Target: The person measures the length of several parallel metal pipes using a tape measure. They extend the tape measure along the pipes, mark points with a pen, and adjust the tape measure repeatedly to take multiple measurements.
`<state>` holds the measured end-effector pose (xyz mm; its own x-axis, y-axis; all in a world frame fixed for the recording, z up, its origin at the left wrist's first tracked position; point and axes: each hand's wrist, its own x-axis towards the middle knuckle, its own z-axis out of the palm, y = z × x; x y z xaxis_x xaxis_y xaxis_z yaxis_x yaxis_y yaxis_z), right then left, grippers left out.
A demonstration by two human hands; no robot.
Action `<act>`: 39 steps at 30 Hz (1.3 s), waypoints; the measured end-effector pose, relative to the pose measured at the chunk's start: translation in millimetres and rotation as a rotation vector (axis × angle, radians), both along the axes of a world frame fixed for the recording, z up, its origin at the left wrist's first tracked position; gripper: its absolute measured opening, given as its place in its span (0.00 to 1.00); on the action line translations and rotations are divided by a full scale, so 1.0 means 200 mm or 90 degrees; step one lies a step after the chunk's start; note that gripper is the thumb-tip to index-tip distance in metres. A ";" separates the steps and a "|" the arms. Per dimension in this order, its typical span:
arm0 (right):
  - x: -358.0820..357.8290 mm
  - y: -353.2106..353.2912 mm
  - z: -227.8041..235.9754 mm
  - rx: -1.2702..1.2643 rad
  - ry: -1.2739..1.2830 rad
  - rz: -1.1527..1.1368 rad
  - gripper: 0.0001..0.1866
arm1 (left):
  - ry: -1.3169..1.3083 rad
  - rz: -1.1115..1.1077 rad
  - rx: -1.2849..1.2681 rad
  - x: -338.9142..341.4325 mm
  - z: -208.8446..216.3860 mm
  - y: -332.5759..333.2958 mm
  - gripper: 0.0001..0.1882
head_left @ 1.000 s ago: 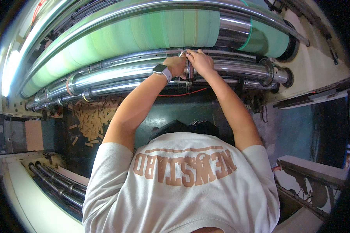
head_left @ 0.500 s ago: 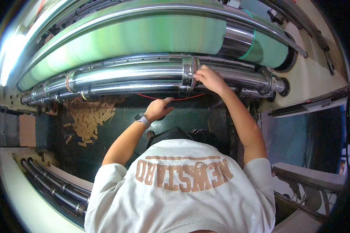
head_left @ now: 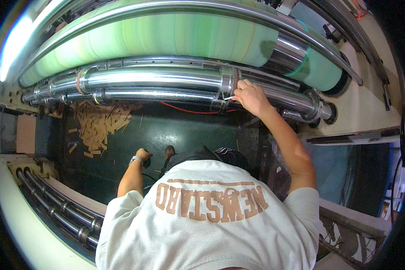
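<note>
My right hand (head_left: 252,96) is closed around a thin, bright metal rod (head_left: 228,97), which looks like a hex key. Its tip meets the broad metal collar (head_left: 228,83) on the shiny steel roller (head_left: 153,82). A reddish-brown band runs round the collar's right side, beside my fingertips. My left hand (head_left: 143,155) hangs low, away from the rollers, with a watch (head_left: 136,159) on its wrist. Its fingers are mostly hidden, and I cannot tell whether it holds anything. A thinner steel roller (head_left: 153,95) lies just below the main one.
Beyond the steel rollers lies a large green-covered roller (head_left: 166,38), with a long metal bar (head_left: 175,8) across it. A red cord (head_left: 184,109) sags under the rollers. Many small cardboard scraps (head_left: 99,126) lie on the dark floor at left. More rollers (head_left: 60,211) stand behind at lower left.
My left hand has drawn back from beside the red cord to low at my left side. My right hand stays at the collar, turned slightly, and the thin rod now shows. The view has shifted a little.
</note>
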<state>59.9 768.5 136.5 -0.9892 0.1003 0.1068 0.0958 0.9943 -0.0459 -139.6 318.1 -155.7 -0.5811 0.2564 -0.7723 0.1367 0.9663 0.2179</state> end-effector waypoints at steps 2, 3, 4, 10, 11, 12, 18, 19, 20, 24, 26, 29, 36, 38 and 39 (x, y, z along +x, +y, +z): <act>0.01 0.01 -0.02 0.023 -0.003 0.016 0.11 | -0.033 0.058 0.028 0.01 0.02 -0.01 0.20; 0.02 0.03 -0.03 0.035 -0.005 0.022 0.11 | -0.051 0.085 0.043 0.02 0.05 0.01 0.20; 0.02 0.04 -0.03 0.032 -0.015 0.017 0.11 | -0.056 0.073 0.045 0.02 0.05 0.04 0.20; -0.02 0.03 0.00 0.038 -0.033 -0.003 0.12 | -0.050 0.058 0.065 -0.05 0.14 0.19 0.27; -0.03 0.03 -0.01 0.044 -0.037 -0.010 0.13 | -0.041 0.045 0.071 -0.06 0.19 0.23 0.27; -0.03 0.03 -0.01 0.051 -0.041 -0.019 0.13 | -0.033 0.031 0.077 -0.07 0.21 0.25 0.28; 0.10 -0.06 -0.31 -0.095 -0.102 -0.237 0.26 | -0.053 0.060 0.179 -0.22 0.11 0.22 0.29; 0.11 -0.09 -0.43 -0.246 -0.107 -0.312 0.26 | -0.041 0.044 0.163 -0.23 0.12 0.23 0.29; 0.12 -0.16 -0.53 -0.399 -0.009 -0.382 0.22 | -0.031 0.029 0.147 -0.24 0.13 0.23 0.29; 0.07 -0.38 -0.66 -0.556 0.279 -0.541 0.21 | -0.048 0.004 0.079 -0.28 0.13 0.12 0.28; 0.08 -0.34 -0.72 -0.581 0.302 -0.494 0.20 | -0.035 -0.058 0.014 -0.30 0.15 0.06 0.26; 0.04 -0.34 -0.65 -0.588 0.181 -0.482 0.19 | -0.047 -0.047 0.011 -0.37 0.11 -0.12 0.26; -0.07 -0.44 -0.92 -0.405 0.475 -0.719 0.25 | -0.018 -0.098 0.116 -0.59 0.14 -0.19 0.27; -0.04 -0.43 -0.87 -0.537 0.476 -0.630 0.25 | 0.011 -0.081 0.094 -0.64 0.13 -0.30 0.25; 0.00 -0.39 -0.86 -0.577 0.416 -0.656 0.23 | 0.003 -0.082 0.068 -0.68 0.16 -0.32 0.26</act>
<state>59.2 690.0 -36.0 -0.2536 0.9673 0.0100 0.4313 0.1223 -0.8939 -275.4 254.3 -123.7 -0.5420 0.4093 -0.7339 0.2588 0.9122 0.3176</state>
